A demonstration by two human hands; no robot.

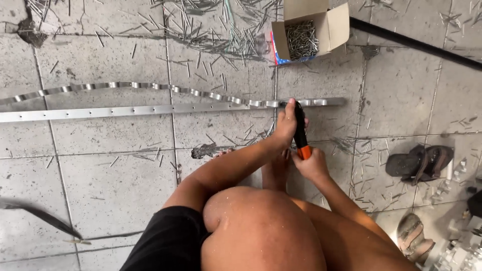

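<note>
- Head view: left hand [285, 125] and right hand [311, 164] both clench the riveter [300, 131].
- I'd keep its nose square on the metal strip [150, 109] just beyond the left hand.

Single head view, steeply down, close over tiled floor [110, 175]

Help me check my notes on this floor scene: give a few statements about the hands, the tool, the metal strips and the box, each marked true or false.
1. Both hands hold one tool. True: the left hand and the right hand hold the black and orange hand tool.
2. The tool's tip meets a wooden plank. False: it meets the straight metal strip.
3. The cardboard box is shut. False: it is open, with nails inside.
4. A wavy metal strip lies beyond the straight one. True.
5. Sandals lie to the right. True.
</note>
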